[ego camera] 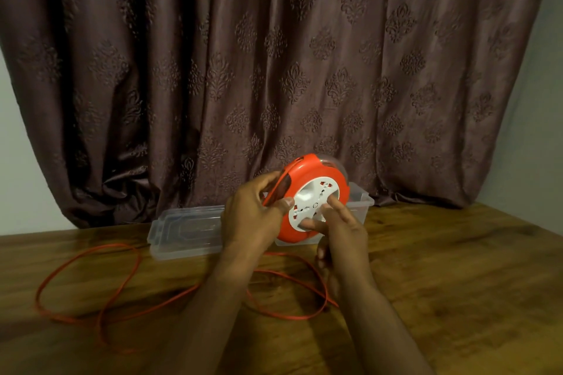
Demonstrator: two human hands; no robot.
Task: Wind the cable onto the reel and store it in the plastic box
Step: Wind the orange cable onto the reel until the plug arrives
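Note:
An orange cable reel (323,175) with a white socket face is held upright above the wooden table, in front of the clear plastic box (361,205). My left hand (253,216) grips the reel's left rim, thumb on its front, with the orange cable (122,289) running out under the fingers. My right hand (338,228) has two straight fingers pressed on the white centre disc. The loose cable lies in wide loops on the table to the left and below my forearms.
The box's clear lid (185,231) lies flat on the table left of the box. A dark patterned curtain (274,70) hangs behind the table. The wooden table (457,283) runs to the right and toward me.

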